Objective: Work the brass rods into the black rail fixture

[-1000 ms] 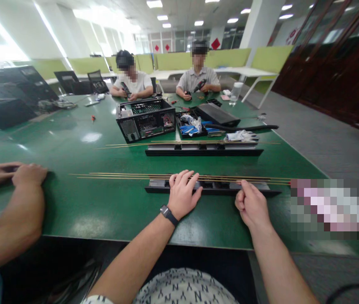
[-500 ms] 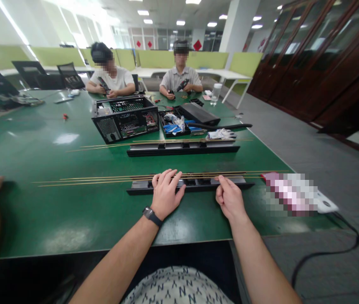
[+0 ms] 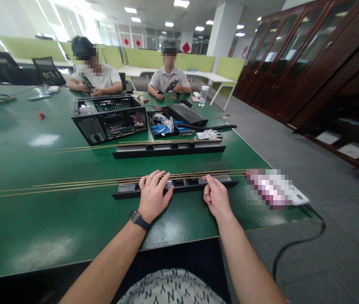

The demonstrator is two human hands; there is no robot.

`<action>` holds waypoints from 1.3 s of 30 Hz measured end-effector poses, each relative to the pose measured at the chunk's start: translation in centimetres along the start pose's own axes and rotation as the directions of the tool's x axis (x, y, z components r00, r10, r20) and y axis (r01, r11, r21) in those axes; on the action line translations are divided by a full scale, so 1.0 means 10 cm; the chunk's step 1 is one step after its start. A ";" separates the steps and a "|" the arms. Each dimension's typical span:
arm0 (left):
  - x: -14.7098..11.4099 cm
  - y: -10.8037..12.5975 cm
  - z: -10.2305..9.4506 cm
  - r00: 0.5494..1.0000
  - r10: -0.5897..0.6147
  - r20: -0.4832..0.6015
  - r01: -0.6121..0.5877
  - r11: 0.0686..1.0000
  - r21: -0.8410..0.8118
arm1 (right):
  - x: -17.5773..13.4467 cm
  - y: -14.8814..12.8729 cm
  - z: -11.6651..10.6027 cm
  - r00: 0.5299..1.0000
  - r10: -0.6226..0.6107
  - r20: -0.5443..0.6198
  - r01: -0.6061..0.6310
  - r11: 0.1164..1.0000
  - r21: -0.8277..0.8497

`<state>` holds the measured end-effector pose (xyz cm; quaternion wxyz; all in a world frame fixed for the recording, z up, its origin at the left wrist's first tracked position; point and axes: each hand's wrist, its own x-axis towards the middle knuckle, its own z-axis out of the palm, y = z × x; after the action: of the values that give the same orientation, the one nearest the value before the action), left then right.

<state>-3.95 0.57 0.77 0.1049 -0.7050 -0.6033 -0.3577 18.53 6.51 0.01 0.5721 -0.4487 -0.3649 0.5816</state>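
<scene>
My left hand (image 3: 155, 195), a dark watch on its wrist, lies palm down with fingers spread over several long, thin golden rods (image 3: 78, 182). Under them is a black rail (image 3: 186, 189) with a silvery channel and black blocks along it. Further right, my right hand (image 3: 216, 196) is closed, thumb and index finger pinched at a golden rod above the rail. The rods reach well past both rail ends. The exact grip point is partly hidden by the fingers.
Beyond lies a second black rail (image 3: 169, 152) with golden rods. Behind it are an open computer case (image 3: 110, 120), a box of gloves and blue pieces (image 3: 163, 126), and white gloves (image 3: 209, 134). A white power strip (image 3: 300, 197) lies at right. Two people sit across the table.
The view has turned rightward, so everything shifts left in the picture. The other person's arm at the left edge is gone from view. Both my hands keep nearly the same places on the rods.
</scene>
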 end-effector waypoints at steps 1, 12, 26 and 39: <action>0.00 0.00 0.00 1.000 0.002 0.000 -0.002 1.000 0.000 | 0.00 0.00 0.00 1.000 0.001 0.001 -0.001 1.000 -0.005; 0.00 0.00 0.01 1.000 0.004 0.004 -0.004 1.000 0.002 | 0.00 0.00 0.02 0.998 -0.007 -0.059 0.009 1.000 0.027; -0.01 -0.01 0.02 1.000 -0.002 0.005 0.002 1.000 -0.001 | -0.01 0.00 0.02 0.998 -0.015 -0.064 0.017 0.999 0.030; 0.00 0.00 0.00 1.000 -0.008 0.012 0.008 1.000 0.000 | 0.00 0.00 0.01 0.997 -0.008 -0.082 0.011 0.999 0.039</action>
<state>-3.95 0.57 0.76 0.0996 -0.7047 -0.6068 -0.3539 18.42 6.52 0.07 0.5982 -0.4588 -0.3317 0.5671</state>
